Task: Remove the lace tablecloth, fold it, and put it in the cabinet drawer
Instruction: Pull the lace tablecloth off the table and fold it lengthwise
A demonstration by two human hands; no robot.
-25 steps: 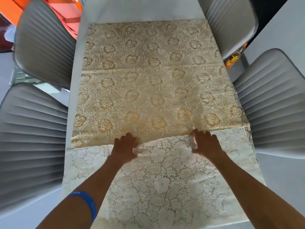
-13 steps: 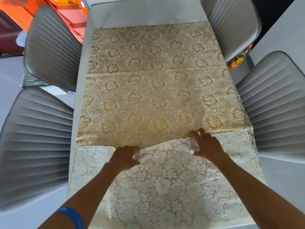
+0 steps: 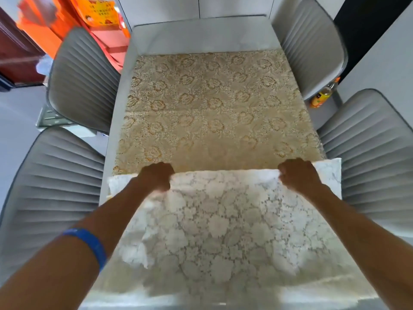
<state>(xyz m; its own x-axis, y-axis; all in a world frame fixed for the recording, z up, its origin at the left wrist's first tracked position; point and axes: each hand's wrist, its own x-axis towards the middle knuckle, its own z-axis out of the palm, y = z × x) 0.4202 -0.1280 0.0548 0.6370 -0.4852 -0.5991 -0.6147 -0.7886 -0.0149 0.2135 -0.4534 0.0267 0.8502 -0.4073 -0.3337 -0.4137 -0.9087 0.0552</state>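
No text can be made out with certainty. The orange package at the top left, beyond the table, carries a few lines of dark print and a small picture, but the characters are too blurred to read. The orange bottle standing between the right-hand chairs bears a label, likewise illegible. The blue wristband shows faint marks, unreadable.

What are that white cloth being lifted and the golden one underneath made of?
The white cloth looks like openwork lace, cotton or synthetic: holes between the flower shapes let the surface below show through. The golden cloth looks denser, a matte floral weave or embossed cover, with no see-through gaps; which fibre, I cannot tell.
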